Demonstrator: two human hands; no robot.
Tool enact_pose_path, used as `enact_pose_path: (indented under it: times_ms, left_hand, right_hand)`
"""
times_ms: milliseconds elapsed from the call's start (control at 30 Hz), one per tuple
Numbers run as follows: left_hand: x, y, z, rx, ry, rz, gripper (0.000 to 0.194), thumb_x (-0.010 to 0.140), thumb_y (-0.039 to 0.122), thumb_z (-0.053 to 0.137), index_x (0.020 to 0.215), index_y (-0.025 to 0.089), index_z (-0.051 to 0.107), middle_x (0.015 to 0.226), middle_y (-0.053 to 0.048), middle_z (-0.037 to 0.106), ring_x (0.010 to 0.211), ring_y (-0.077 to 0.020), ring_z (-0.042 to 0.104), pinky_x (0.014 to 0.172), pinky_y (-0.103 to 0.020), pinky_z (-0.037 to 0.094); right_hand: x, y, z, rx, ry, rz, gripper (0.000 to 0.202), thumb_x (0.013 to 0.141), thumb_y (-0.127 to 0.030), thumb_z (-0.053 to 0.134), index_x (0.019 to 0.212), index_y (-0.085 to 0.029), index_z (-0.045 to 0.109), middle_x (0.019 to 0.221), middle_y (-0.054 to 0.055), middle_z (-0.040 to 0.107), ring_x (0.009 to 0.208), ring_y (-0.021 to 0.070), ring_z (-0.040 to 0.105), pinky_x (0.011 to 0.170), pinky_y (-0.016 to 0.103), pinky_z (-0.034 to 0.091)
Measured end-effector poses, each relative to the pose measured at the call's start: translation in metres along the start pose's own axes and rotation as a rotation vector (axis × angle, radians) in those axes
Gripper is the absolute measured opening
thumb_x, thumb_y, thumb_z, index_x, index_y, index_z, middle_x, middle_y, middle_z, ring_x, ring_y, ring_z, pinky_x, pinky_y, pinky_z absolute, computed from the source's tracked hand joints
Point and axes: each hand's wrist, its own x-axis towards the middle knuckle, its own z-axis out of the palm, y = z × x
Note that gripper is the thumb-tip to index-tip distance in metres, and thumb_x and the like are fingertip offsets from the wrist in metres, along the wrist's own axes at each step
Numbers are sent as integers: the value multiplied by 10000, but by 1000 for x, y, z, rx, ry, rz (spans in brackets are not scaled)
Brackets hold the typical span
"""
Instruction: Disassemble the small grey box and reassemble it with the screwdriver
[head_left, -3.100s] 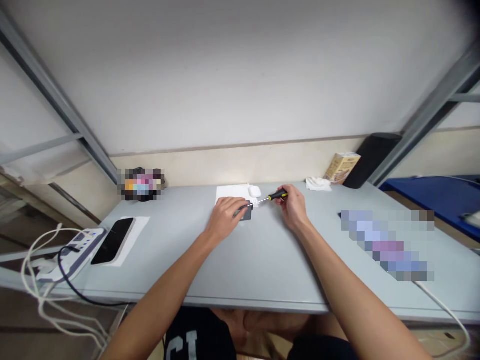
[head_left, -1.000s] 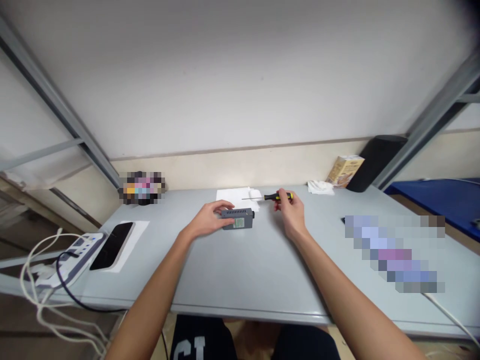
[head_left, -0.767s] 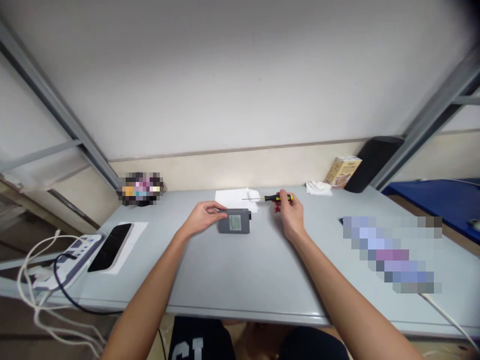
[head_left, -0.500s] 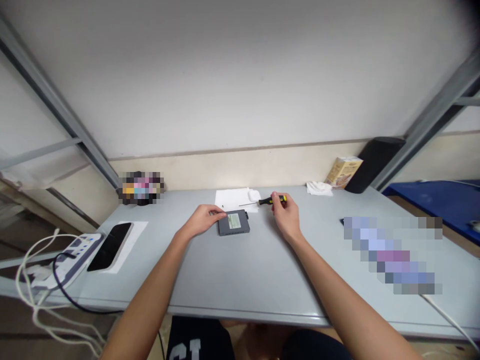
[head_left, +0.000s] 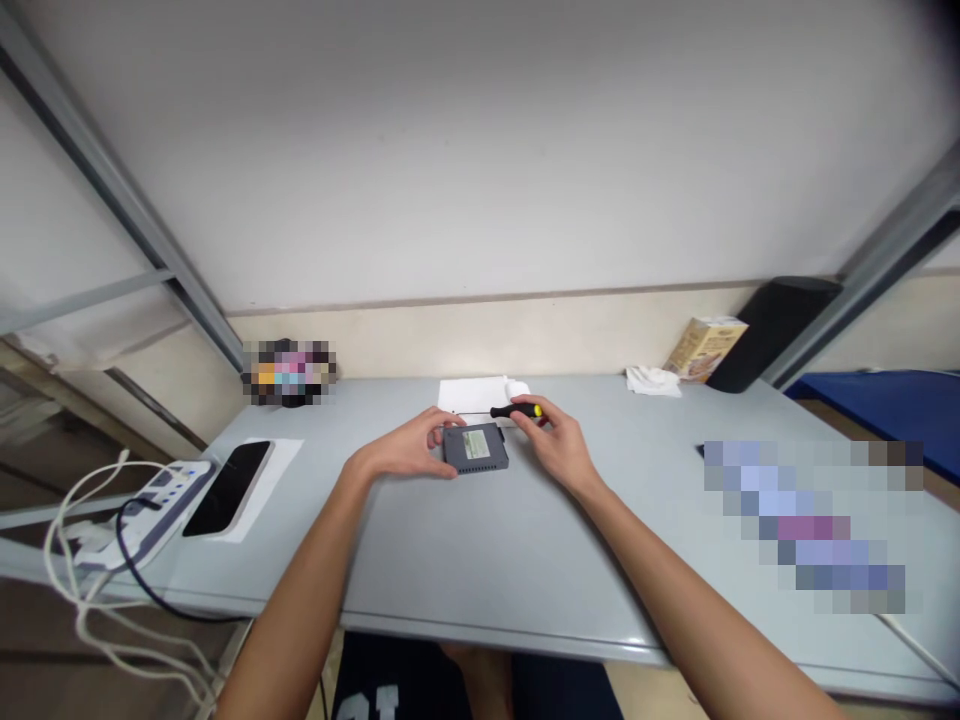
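A small dark grey box (head_left: 491, 456) with vent slots along its front edge and a pale label on top lies on the desk. My left hand (head_left: 421, 446) grips its left side, the thumb at the front corner and the fingers at the back one. In my right hand (head_left: 556, 440) is a black and yellow screwdriver (head_left: 511, 411), held by the handle between thumb and fingers. Its thin shaft points left, behind the box and over a white sheet of paper (head_left: 469, 391). A tiny dark piece shows near the tip, too small to name.
On the left, a phone (head_left: 229, 488) rests on white paper beside a power strip (head_left: 150, 520) with tangled cables. At the back right are a crumpled tissue (head_left: 652, 381), a yellow carton (head_left: 705, 348) and a black cylinder (head_left: 776, 330). Blurred items lie on the right and back left.
My left hand has gone from touching the box's back corner to gripping its left side. My right hand has brought the screwdriver left, closer behind the box. The view has shifted slightly.
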Motion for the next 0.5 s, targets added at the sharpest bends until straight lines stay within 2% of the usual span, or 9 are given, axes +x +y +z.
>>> enact_pose_path:
  times_ms: [100,233,367,500]
  left_hand:
    - [0,4,-2,-90,-21,-103,686,688,352,870,1333,248,658,983,-36,650,813,-184,649,745,-298,551]
    - [-2,10,-8,-176,-63,-251,655,732,452,845,1312,219,652,736,18,633,660,-171,626,603,-268,468]
    - [-4,16,-14,-213,-70,-283,592,758,537,816,1230,201,697,703,10,657,604,-156,589,594,-273,430]
    - [-2,15,-11,-221,-59,-227,552,860,620,702,1209,194,741,759,-20,673,675,-162,596,646,-279,434]
  right_hand:
    - [1,2,0,7,-33,-1,344,839,-539,724,1048,-273,789,1100,41,769,761,192,544,836,360,477]
    - [2,3,0,18,-17,16,348,843,-541,723,1052,-270,786,1097,43,762,761,184,537,802,339,471]
    - [6,2,-4,92,92,36,434,834,-614,712,1035,-234,769,924,43,739,705,168,545,686,300,465]
    - [13,2,-13,194,239,63,561,820,-727,680,1007,-202,742,708,9,657,636,152,541,607,272,443]
